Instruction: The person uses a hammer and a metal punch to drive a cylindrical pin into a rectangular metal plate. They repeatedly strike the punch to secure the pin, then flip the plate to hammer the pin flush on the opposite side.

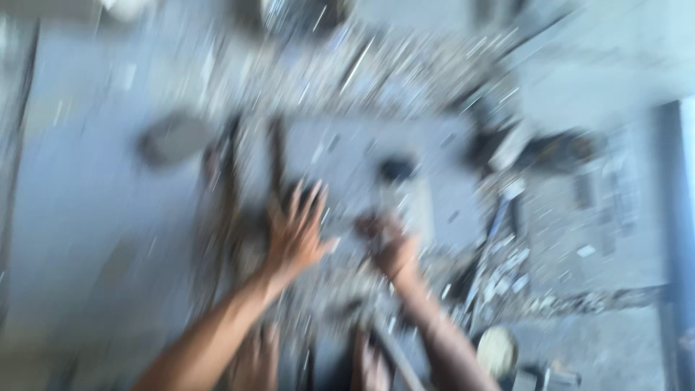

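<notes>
Blurred grey slab [347, 156]; left hand [295, 233] spread flat, right hand [391, 250] grip indiscernible.

Left hand [297, 232] splayed, right hand [391, 250] curled.

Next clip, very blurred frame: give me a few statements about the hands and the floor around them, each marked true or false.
1. The left hand is spread open, fingers apart, over a grey slab. True.
2. The right hand is stretched out flat with fingers apart. False: it is curled, at a pale blurred object; a grip cannot be confirmed.
3. The ground around the slab is strewn with light rubble. True.
4. The picture is sharp enough to read small details. False: motion blur smears everything.
5. A second person's hands work beside them. False: only two forearms, both the wearer's, show.
</notes>
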